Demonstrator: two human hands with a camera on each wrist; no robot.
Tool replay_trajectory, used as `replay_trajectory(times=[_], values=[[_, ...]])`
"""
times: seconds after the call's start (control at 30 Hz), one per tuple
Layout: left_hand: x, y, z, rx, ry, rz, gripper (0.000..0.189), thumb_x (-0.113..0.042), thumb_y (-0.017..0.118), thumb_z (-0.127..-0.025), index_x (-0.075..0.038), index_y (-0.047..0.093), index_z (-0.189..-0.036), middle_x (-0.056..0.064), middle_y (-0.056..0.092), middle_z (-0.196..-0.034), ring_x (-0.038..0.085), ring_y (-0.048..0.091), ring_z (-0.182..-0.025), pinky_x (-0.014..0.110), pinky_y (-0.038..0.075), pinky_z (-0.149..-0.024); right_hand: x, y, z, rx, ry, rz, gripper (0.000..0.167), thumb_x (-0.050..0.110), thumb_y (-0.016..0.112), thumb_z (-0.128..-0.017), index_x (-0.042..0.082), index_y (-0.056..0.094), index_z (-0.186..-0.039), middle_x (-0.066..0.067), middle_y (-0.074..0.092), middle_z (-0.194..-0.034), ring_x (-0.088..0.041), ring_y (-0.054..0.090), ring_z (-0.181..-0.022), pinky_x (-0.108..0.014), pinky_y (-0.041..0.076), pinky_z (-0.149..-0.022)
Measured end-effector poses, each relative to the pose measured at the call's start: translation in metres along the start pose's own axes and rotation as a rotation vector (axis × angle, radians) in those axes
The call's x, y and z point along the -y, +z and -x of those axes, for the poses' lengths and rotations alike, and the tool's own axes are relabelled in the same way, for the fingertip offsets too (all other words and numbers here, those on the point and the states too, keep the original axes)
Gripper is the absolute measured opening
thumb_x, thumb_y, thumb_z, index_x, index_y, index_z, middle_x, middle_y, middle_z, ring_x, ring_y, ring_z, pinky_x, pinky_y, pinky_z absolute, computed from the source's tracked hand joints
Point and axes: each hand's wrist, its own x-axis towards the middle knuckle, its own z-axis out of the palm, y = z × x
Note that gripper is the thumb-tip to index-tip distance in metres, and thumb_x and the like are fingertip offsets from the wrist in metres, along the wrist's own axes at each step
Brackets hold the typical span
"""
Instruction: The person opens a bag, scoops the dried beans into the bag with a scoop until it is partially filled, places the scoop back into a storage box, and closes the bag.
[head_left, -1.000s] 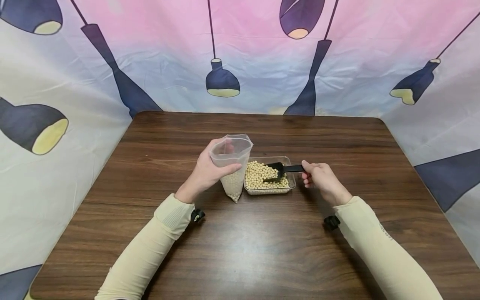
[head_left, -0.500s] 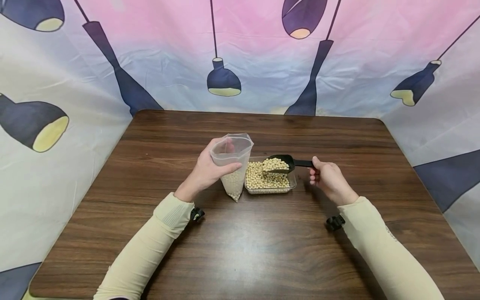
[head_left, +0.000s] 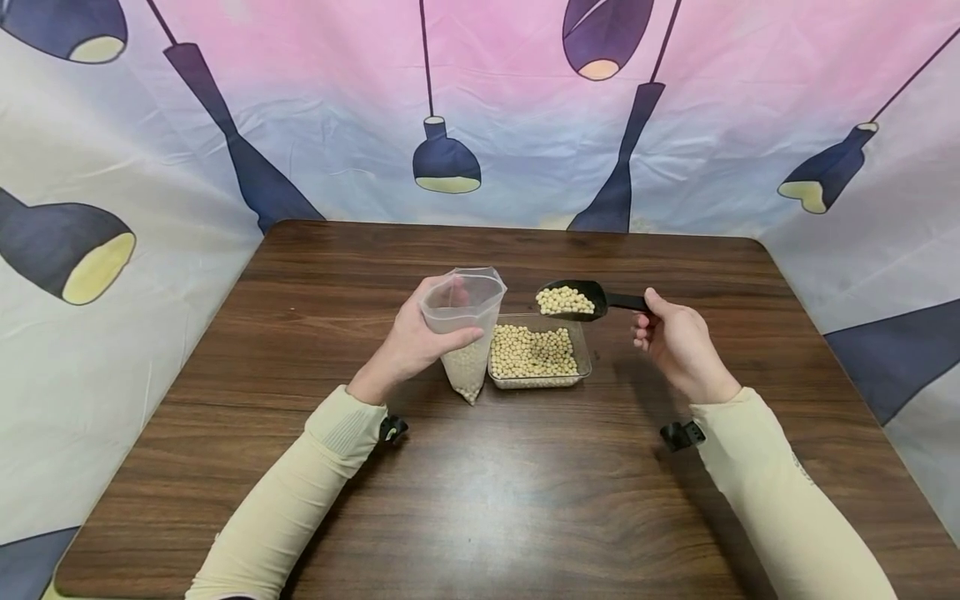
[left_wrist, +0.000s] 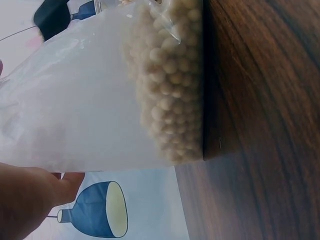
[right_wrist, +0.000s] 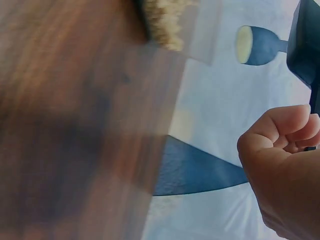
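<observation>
My left hand (head_left: 411, 340) grips a translucent plastic bag (head_left: 491, 315) near its open top, thumb in front and fingers behind. Pale yellow soybeans (left_wrist: 172, 95) fill the bag's lower part, and its bottom meets the table. Raised above a clear container (head_left: 585, 377) is a black scoop (head_left: 600, 302) heaped with beans. The scoop's handle is pinched by my right hand (head_left: 684, 346), thumb on top and fingers curled under. In the right wrist view the scoop (right_wrist: 304, 42) shows only in part. Beans (head_left: 528, 354) lie in the container, just right of the bag.
Everything stands on a dark wood-grain table (head_left: 480, 500). Behind it hangs a cloth backdrop (head_left: 510, 150) printed with lamps. Each wrist carries a small black camera, the left wrist camera (head_left: 393, 429) and the right wrist camera (head_left: 681, 435).
The scoop came up out of the container with a load of beans, as my right hand rose and shifted right. A hollow shows in the container's beans. My left hand and the bag stayed put.
</observation>
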Motion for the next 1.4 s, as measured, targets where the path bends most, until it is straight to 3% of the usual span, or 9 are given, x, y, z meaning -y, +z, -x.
replay_trajectory(times=[0.37, 0.6, 0.97, 1.4], values=[[-0.001, -0.001, 0.001, 0.017, -0.008, 0.002, 0.065, -0.004, 0.083, -0.076, -0.008, 0.05, -0.131, 0.013, 0.057, -0.121, 0.026, 0.057, -0.109, 0.044, 0.047, -0.093, 0.03, 0.029, 0.001, 0.036, -0.13, -0.034, 0.031, 0.034, 0.051, -0.101, 0.004, 0.043, -0.102, -0.001, 0.046, -0.073, -0.014, 0.041, -0.065, -0.024, 0.042, -0.06], [-0.001, 0.0, 0.0, 0.02, -0.013, -0.003, 0.067, -0.005, 0.084, -0.075, -0.009, 0.049, -0.132, 0.012, 0.057, -0.122, 0.026, 0.057, -0.109, 0.043, 0.047, -0.093, 0.042, 0.048, 0.003, 0.01, -0.222, 0.006, 0.03, 0.031, 0.053, -0.1, 0.003, 0.057, -0.091, -0.001, 0.05, -0.069, -0.015, 0.044, -0.061, -0.025, 0.042, -0.058], [0.001, 0.0, 0.0, 0.022, -0.019, 0.0, 0.07, -0.007, 0.084, -0.075, -0.009, 0.048, -0.134, 0.012, 0.056, -0.124, 0.027, 0.056, -0.111, 0.045, 0.047, -0.094, 0.047, 0.08, 0.004, -0.027, -0.292, 0.075, 0.03, 0.029, 0.055, -0.1, 0.004, 0.057, -0.083, 0.0, 0.052, -0.066, -0.013, 0.046, -0.06, -0.023, 0.044, -0.057], [-0.002, -0.002, 0.001, 0.023, -0.025, -0.014, 0.072, -0.007, 0.084, -0.075, -0.009, 0.046, -0.137, 0.011, 0.054, -0.126, 0.028, 0.055, -0.112, 0.045, 0.047, -0.093, 0.048, 0.09, 0.007, -0.052, -0.488, 0.174, 0.032, 0.028, 0.057, -0.099, 0.003, 0.063, -0.08, 0.0, 0.055, -0.064, -0.012, 0.05, -0.06, -0.022, 0.047, -0.056]])
